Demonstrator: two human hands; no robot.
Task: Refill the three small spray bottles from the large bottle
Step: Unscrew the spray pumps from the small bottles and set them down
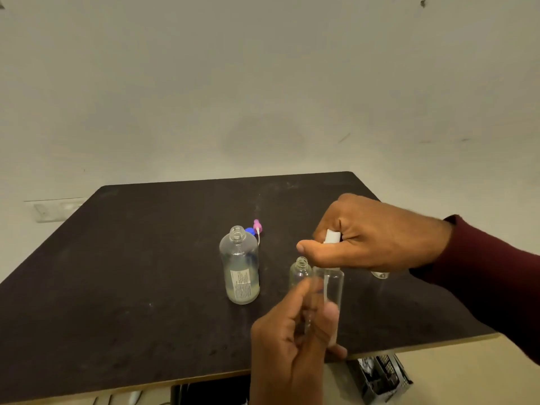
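The large clear bottle (240, 266) stands uncapped on the dark table (131, 273), partly filled with pale liquid. My left hand (295, 340) grips a small clear spray bottle (331, 290) by its lower body. My right hand (371, 232) pinches that bottle's white spray head (333, 236) at the top. A second small bottle (300, 271) stands open-necked just left of the held one. A third small bottle (380, 274) is mostly hidden under my right wrist.
A blue cap (249, 230) and a pink spray head (257, 226) with its tube lie behind the large bottle. A black crate (382, 375) sits on the floor below the table's near right edge. A wall stands behind the table.
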